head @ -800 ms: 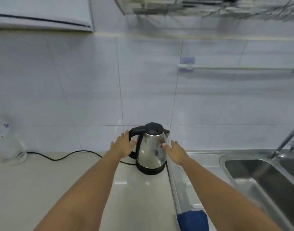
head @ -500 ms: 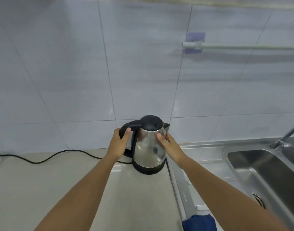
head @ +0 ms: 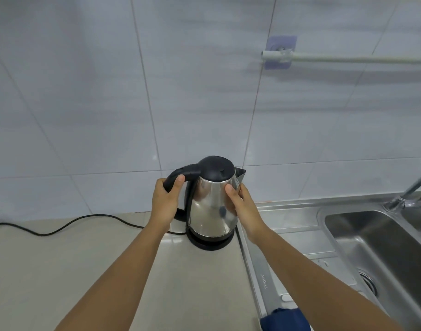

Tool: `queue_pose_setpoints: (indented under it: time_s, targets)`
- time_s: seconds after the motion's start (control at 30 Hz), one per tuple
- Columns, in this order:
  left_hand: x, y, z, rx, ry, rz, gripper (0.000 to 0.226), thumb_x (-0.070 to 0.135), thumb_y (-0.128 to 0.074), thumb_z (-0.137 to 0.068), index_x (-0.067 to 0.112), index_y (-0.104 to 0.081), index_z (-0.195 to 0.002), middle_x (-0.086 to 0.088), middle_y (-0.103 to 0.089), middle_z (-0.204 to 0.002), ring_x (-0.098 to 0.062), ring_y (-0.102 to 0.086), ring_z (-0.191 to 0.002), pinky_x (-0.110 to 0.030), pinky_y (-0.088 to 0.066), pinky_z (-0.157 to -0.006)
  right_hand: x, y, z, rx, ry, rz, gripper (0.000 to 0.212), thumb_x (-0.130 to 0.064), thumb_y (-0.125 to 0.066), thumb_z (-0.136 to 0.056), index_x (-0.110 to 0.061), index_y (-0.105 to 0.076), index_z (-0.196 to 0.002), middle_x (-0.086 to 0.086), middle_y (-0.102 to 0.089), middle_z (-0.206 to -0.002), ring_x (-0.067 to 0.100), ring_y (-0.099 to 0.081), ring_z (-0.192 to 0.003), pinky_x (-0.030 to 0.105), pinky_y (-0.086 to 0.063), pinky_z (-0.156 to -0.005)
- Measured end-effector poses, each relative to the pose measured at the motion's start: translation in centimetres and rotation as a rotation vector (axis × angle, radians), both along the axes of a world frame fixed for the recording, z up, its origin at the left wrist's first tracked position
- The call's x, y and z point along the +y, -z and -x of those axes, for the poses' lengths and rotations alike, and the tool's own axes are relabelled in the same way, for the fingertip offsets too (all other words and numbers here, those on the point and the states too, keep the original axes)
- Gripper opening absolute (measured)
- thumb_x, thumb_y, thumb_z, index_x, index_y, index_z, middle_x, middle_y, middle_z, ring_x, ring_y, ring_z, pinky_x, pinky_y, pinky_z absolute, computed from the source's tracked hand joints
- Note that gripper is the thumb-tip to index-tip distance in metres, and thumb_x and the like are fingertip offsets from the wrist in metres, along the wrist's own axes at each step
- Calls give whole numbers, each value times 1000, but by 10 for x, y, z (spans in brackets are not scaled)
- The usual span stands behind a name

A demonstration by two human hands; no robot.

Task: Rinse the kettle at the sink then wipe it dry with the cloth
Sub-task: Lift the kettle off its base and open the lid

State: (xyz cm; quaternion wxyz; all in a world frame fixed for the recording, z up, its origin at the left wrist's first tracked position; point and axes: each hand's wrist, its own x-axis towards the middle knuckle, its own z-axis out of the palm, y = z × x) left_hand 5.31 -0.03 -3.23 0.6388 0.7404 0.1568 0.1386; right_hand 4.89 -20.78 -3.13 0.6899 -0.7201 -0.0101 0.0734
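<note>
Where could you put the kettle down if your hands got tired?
Bare counter left of the kettle, in front of the black cord. Also the steel drainboard between kettle and sink. The near edge by the blue cloth is crowded.

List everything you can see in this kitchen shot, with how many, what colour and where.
kettle: one, steel with black lid and handle, on its base
base: one, black, on the counter beside the sink unit
cord: one, black, running left along the counter
counter: one, beige, lower left
sink: one, steel, right
tap: one, metal, far right
rail: one, white, on the tiled wall
cloth: one, dark blue, bottom edge
left hand: gripping the handle
right hand: against the kettle body
</note>
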Motion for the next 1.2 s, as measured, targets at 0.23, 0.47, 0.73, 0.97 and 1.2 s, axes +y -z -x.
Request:
queue_pose_setpoints:
  time_s: [0.23,0.47,0.73,0.97,1.2]
  targets:
    - [-6,-25,57,-50,-22,39,33,61,-56,-87,30,-50,-96,7,-59,-95,-5,-55,-85,-21,-39,-65,-6,-25,48,-47,-15,-5,65,-74,-64,-74,-28,-57,-120,5,-66,-121,8,-65,-110,24,-51,-89]
    - [-11,-22,135,-28,-52,41,32,62,-58,-85,32,-50,-93,10,-60,-97,-1,-55,-87,-20,-38,-65,-9,-24,128,-26,-24,-8,61,-77,-60,-72,-43,-53,-122,-16,-64,-122,5,-59,-115,29,-48,-95]
    - [-16,24,208,16,-69,48,34,61,-54,-89,28,-55,-94,7,-63,-96,-2,-58,-86,-20,-39,-66,-17,18,208,56,7,21,82,-75,-63,-71,-10,-50,-119,22,-58,-122,37,-64,-101,36,-53,-86]
    - [-23,44,241,45,-106,44,37,61,-51,-90,23,-53,-89,4,-61,-89,-3,-55,-78,-21,-37,-62,-21,42,242,60,-1,-36,61,-68,-67,-71,-26,-58,-115,21,-60,-114,31,-64,-97,37,-57,-80]
    - [-23,48,251,57,-62,8,36,57,-51,-93,21,-54,-93,5,-60,-92,-3,-56,-82,-19,-38,-65,-25,52,251,24,9,14,42,-65,-67,-80,-55,-55,-119,-21,-71,-104,1,-67,-99,21,-54,-77]
